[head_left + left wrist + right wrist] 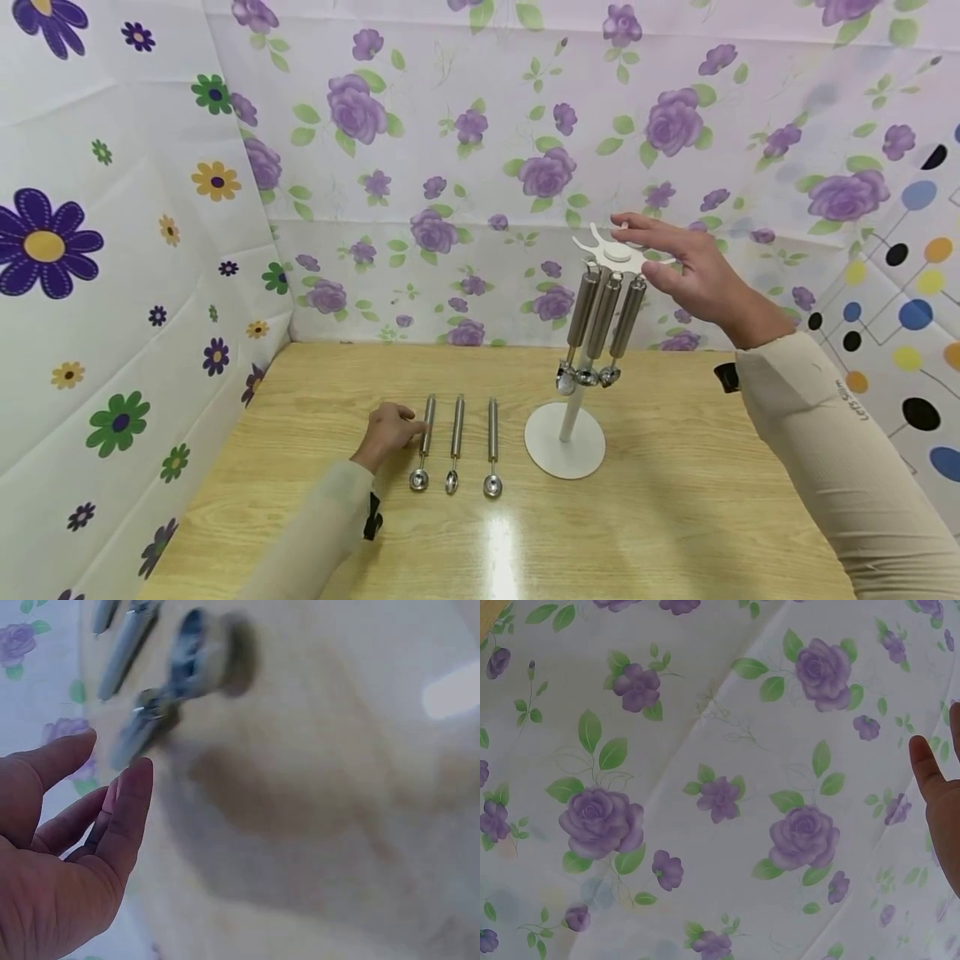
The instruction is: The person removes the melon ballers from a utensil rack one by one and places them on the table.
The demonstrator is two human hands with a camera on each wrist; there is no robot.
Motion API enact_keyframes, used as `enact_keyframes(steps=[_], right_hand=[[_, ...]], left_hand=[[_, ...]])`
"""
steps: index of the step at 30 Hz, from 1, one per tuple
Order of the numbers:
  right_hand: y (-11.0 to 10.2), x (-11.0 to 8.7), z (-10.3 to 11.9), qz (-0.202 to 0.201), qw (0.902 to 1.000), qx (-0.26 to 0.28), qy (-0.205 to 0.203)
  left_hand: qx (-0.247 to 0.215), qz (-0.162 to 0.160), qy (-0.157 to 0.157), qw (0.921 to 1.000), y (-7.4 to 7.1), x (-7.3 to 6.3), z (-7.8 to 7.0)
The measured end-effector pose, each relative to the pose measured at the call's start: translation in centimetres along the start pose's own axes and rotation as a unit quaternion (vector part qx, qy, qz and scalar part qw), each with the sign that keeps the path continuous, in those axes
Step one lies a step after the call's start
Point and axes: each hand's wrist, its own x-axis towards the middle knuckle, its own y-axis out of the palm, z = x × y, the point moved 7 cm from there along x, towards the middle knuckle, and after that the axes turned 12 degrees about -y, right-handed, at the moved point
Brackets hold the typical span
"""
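Observation:
On the table lie three steel scoops with thick tubular handles and small round heads: a left one (419,478), a middle one (457,433) and a right one (492,433). My left hand (388,435) is at the left scoop's handle; in the left wrist view, thumb and fingers (133,802) stand apart beside that scoop (191,656), which is blurred. A white stand (564,439) with a curved-arm top carries three more steel tools (602,317) hanging from its hooks. My right hand (693,265) is at the stand's top, fingers extended over its right side.
The wooden table (675,517) meets a floral cloth backdrop (450,275) at the back. Patterned cloth also covers the left side (135,333) and the right side. The stand's round white base rests right of the scoops.

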Motion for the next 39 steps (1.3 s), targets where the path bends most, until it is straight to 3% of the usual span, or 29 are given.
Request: enact_keyframes(steps=[10, 19, 30, 39], right_hand=[[0.1, -0.1, -0.2, 0.008, 0.9999, -0.014, 0.003], [0.2, -0.1, -0.3, 0.010, 0.9998, -0.019, -0.006], [0.3, -0.1, -0.3, 0.014, 0.9996, -0.025, -0.010], [-0.1, 0.0, -0.1, 0.011, 0.9995, -0.026, -0.016]], left_hand=[[0.013, 0.006, 0.054, 0.9984, -0.9, -0.9, -4.9], [0.034, 0.006, 0.087, 0.9956, -0.9, -2.3, -8.3], [0.011, 0.035, 0.133, 0.9905, -0.1, -4.7, -12.9], [-0.008, 0.046, 0.164, 0.9853, -0.4, -6.7, -16.4]])
